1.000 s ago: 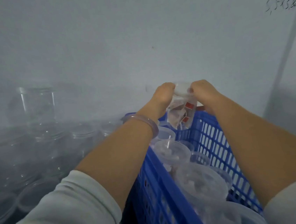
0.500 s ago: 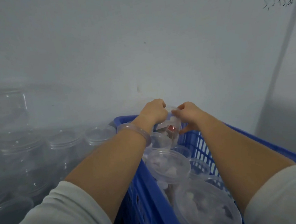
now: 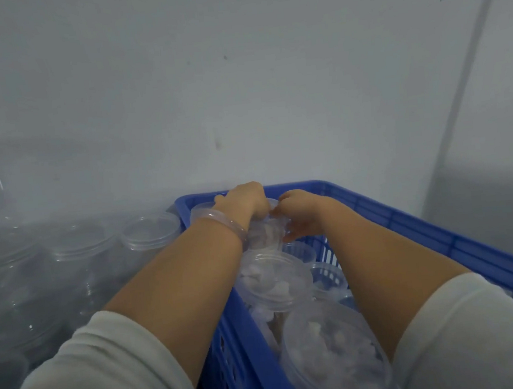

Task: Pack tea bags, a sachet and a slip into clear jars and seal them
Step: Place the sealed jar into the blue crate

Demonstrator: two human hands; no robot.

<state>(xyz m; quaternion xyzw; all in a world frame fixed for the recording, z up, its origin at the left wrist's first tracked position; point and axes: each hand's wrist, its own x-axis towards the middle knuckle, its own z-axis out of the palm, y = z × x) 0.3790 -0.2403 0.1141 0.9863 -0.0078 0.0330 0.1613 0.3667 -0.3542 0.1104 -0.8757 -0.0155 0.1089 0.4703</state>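
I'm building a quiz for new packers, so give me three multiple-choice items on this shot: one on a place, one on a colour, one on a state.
1. Where is the jar that the hands hold?
A) at the far end of the crate
B) on a wall shelf
C) among the jars left of the crate

2. What colour is the crate?
A) red
B) green
C) blue

3. How is the jar held?
A) by the left hand alone
B) by both hands
C) no hand touches it

Answers: 1 A, it is down by the crate's far wall. 2 C, its slatted walls are blue. 3 B, the left hand curls over its top and the right hand grips its side.
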